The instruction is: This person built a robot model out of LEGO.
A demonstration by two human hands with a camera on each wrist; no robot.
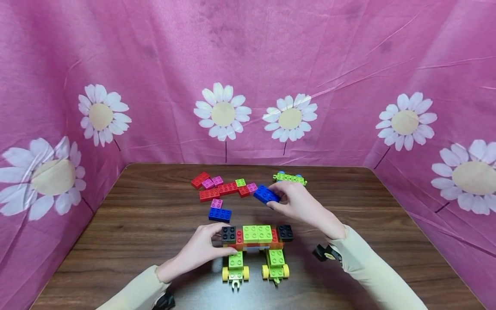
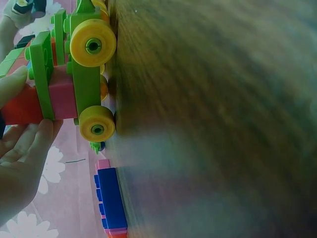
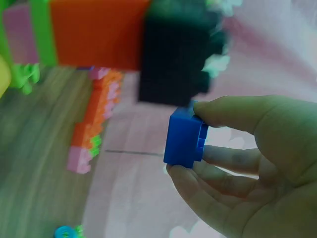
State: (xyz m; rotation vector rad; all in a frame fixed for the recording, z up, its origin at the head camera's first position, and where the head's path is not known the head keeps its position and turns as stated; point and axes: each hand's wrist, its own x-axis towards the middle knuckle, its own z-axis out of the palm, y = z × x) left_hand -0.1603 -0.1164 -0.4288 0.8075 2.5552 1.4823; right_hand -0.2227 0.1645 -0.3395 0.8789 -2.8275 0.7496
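Note:
A built toy-brick vehicle [image 1: 257, 234] stands near the front, with lime, red and black bricks on top and yellow wheels [image 2: 93, 43] under two lime bases. My left hand [image 1: 201, 244] grips its left end, the thumb on the near side and fingers on the far side. Behind the vehicle, my right hand [image 1: 297, 201] pinches a blue brick [image 1: 265, 194] between thumb and fingers. In the right wrist view that blue brick [image 3: 182, 139] is held up off the table, partly behind the vehicle's black brick [image 3: 176, 54].
Loose red and pink bricks [image 1: 227, 188] lie together at the back, with a small lime one [image 1: 240, 182] among them. Another blue brick [image 1: 220, 215] lies behind my left hand. A lime wheeled base [image 1: 289, 178] with blue wheels sits at the back right of the wooden table [image 1: 147, 202].

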